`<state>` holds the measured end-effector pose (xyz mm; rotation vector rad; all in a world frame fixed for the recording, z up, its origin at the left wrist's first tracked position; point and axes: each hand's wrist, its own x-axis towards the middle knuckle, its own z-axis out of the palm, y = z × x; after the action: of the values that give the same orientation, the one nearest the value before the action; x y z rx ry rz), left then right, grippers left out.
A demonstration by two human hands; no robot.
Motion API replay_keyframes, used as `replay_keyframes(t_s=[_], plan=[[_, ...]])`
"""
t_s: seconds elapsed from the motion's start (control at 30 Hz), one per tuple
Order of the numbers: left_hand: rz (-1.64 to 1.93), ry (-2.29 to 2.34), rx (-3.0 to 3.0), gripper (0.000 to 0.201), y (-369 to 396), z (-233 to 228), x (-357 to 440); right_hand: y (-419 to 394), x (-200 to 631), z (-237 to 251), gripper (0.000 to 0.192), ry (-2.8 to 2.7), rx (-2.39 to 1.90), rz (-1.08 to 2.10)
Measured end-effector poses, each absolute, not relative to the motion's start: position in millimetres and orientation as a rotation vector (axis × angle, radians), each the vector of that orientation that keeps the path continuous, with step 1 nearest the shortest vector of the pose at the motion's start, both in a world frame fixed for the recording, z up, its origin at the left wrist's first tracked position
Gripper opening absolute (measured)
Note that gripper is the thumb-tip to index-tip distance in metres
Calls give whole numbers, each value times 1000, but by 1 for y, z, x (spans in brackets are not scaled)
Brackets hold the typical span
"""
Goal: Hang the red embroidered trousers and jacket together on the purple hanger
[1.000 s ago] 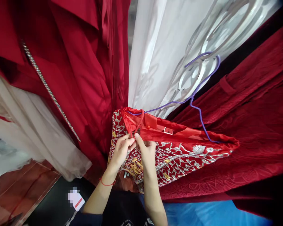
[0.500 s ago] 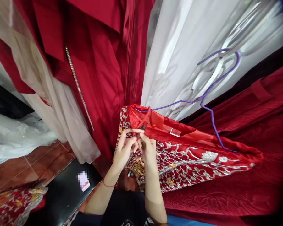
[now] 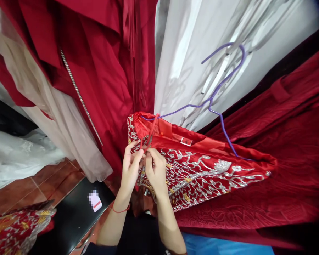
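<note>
A red garment (image 3: pixel 202 173) with silver and gold embroidery hangs on a purple wire hanger (image 3: pixel 215 95). A thin red loop strap (image 3: pixel 152 129) runs from the hanger's left end down to my fingers. My left hand (image 3: pixel 130 170) and my right hand (image 3: pixel 155 171) meet at the garment's upper left edge, fingertips pinched together on the strap and the fabric there. A red thread bracelet sits on my left wrist. What lies between my fingertips is hidden.
Dark red satin dresses (image 3: pixel 103 71) hang at left with a rhinestone strap (image 3: pixel 79 95). White fabric (image 3: pixel 191 53) hangs behind the hanger and dark red velvet (image 3: pixel 287 134) at right. A black surface with a card (image 3: pixel 95 201) sits low left, above brown floor tiles (image 3: pixel 21 191).
The view shifted slightly; the garment and hanger sit a little further left. My hands moved down a bit, still pinching at the strap on the garment's upper left edge.
</note>
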<state>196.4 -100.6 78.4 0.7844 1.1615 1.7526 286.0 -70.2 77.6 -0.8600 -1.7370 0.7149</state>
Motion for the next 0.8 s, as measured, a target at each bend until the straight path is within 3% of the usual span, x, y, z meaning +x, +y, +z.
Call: replay_keyframes(t_s=[0.27,0.63,0.7,0.8], plan=[[1742,1144,930,29,-99,69,198,-75,324,53,34,-1760,-1091,914],[1668,1136,1026,30,-80,73,182,-75,334,64,60,-2146,-1516,1194],[1677,1133,1069,28,-78,77,174,-69,326,60,53,-2154,-1539,1113],[1627,1142,1163,25,-74,82,164,-61,315,65,26,-2069,-1388,940]])
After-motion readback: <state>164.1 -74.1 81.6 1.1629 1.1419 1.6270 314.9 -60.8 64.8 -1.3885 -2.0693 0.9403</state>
